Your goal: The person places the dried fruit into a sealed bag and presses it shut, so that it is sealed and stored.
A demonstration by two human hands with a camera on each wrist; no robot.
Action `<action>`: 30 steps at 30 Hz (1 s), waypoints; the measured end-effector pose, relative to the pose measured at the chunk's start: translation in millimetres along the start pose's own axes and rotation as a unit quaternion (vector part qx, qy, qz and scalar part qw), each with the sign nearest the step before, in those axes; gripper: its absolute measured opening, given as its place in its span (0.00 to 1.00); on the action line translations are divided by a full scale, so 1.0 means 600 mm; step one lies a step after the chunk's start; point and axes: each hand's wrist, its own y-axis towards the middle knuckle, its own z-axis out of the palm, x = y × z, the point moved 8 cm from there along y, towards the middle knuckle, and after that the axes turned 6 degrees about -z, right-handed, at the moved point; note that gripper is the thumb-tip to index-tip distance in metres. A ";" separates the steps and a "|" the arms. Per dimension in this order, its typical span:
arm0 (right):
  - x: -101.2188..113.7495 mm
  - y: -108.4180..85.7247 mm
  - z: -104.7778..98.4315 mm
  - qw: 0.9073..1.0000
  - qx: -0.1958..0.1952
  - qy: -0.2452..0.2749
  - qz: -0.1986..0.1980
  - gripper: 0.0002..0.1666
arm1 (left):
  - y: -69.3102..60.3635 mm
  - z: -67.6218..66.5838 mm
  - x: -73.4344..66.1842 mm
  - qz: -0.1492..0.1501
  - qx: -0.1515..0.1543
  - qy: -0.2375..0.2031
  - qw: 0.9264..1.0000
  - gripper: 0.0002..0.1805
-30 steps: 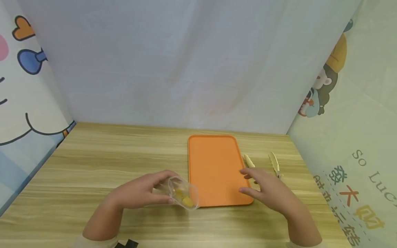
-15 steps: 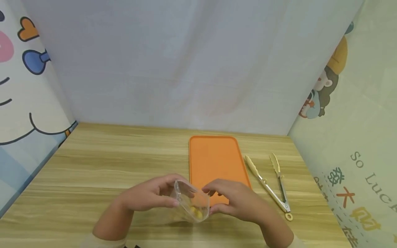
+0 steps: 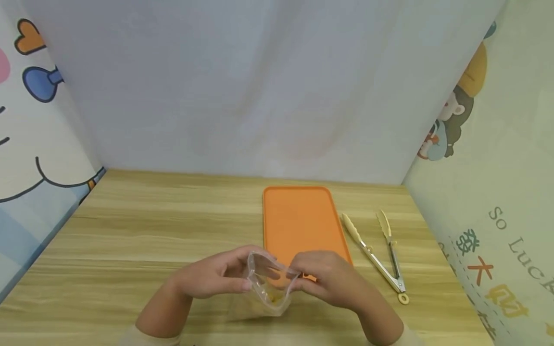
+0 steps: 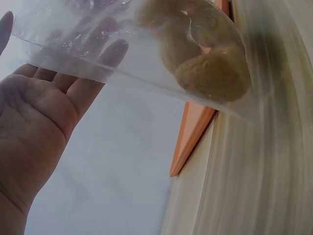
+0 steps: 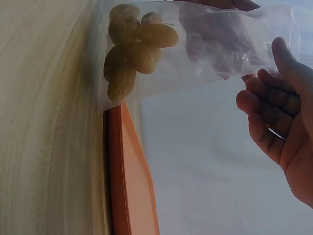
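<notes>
A clear plastic bag [image 3: 253, 307] stands over the table's front, its mouth spread apart and facing up. Several brownish-yellow oval pieces [image 5: 142, 58] lie in its bottom; their exact kind is unclear. My left hand [image 3: 212, 275] holds the bag's left side, thumb on the near side and fingers on the far side, visible through the plastic [image 4: 132, 54]. At the opposite rim, my right hand [image 3: 331, 278] pinches the edge between thumb and fingers. In the right wrist view the bag [image 5: 205, 54] hangs just above or on the wooden surface; I cannot tell which.
Behind the bag lies an orange tray [image 3: 300, 216], partly covered by the hands. Spread tongs [image 3: 381, 266] with cream tips rest right of it on the wooden table [image 3: 173, 211]. A pale cloth [image 3: 242, 86] hangs at the back, with printed cloths at both sides.
My right hand has moved left from over the tray and taken hold of the bag's rim, uncovering the tongs. The bag has shifted slightly right and its mouth has widened.
</notes>
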 end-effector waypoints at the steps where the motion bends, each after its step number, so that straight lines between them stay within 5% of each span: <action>1: -0.001 0.000 0.000 1.000 -0.003 -0.005 0.001 0.08 | 0.000 0.001 0.000 0.002 0.005 -0.002 1.000 0.27; 10: -0.012 -0.008 -0.010 0.998 -0.042 0.003 0.039 0.13 | 0.006 0.007 -0.005 0.016 0.022 0.032 0.999 0.32; 18: -0.030 -0.020 -0.013 0.995 -0.059 0.016 0.077 0.13 | 0.009 -0.003 0.016 -0.049 -0.057 0.127 0.989 0.31; 23: -0.036 -0.025 -0.018 0.994 -0.062 0.006 0.089 0.12 | 0.005 -0.014 0.026 -0.084 -0.097 0.149 0.980 0.26; 30: -0.041 -0.030 -0.026 0.994 -0.053 -0.003 0.097 0.10 | 0.003 -0.020 0.026 -0.094 -0.114 0.147 0.978 0.24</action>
